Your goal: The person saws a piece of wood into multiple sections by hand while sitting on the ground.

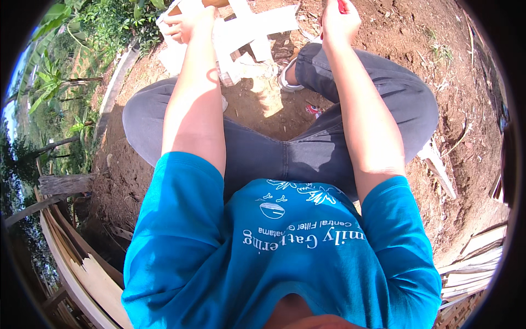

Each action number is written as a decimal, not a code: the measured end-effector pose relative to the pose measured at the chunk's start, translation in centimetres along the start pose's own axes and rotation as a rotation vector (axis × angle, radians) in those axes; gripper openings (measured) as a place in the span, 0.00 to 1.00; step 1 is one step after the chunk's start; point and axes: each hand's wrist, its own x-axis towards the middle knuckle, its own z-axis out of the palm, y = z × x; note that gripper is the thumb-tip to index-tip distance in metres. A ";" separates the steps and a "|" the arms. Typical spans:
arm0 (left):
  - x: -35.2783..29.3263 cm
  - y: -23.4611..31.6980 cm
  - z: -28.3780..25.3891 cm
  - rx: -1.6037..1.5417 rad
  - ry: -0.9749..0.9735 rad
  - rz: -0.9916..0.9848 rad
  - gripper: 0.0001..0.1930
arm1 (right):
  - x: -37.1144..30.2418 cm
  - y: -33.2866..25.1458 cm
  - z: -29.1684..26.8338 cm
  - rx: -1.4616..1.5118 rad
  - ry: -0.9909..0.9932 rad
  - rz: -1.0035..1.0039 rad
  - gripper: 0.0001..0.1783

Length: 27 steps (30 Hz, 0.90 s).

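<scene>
At the top edge, my left hand (189, 24) has its fingers curled on a pale wooden piece (181, 7), which the frame cuts off. Right beside that hand, flat pale boards (268, 21) lie crossed over each other, washed out by the sun. My right hand (341, 24) is closed around something with a red part (343, 6); the rest of it is hidden by the fingers and the top edge. A gap separates the right hand from the boards.
I sit on brown soil (405, 27) with my dark trousers (383, 82) folded outward. A red wrapper (314, 111) lies between my legs. A split wood piece (438, 167) lies by my right knee. Long wooden strips (90, 274) stand at lower left, and green plants (118, 27) grow at upper left.
</scene>
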 end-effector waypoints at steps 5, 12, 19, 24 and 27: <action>2.8 -4.0 1.8 0.058 -0.007 -0.295 0.40 | -0.3 -0.2 1.3 0.075 0.123 -0.008 0.15; 2.8 -2.0 1.2 -0.497 -0.119 -0.215 0.14 | 0.9 -0.7 1.1 0.063 0.214 -0.074 0.15; 7.1 -5.9 -3.6 -0.685 -0.620 -0.052 0.17 | 5.3 -7.4 -0.7 0.457 0.176 0.120 0.15; 6.9 -9.8 -2.7 -0.671 -0.724 -0.053 0.22 | 5.3 -9.4 -1.7 0.470 0.151 0.240 0.16; 8.3 -11.2 -2.7 -0.417 -0.705 -0.120 0.21 | 5.6 -6.2 -1.1 0.234 0.155 0.013 0.17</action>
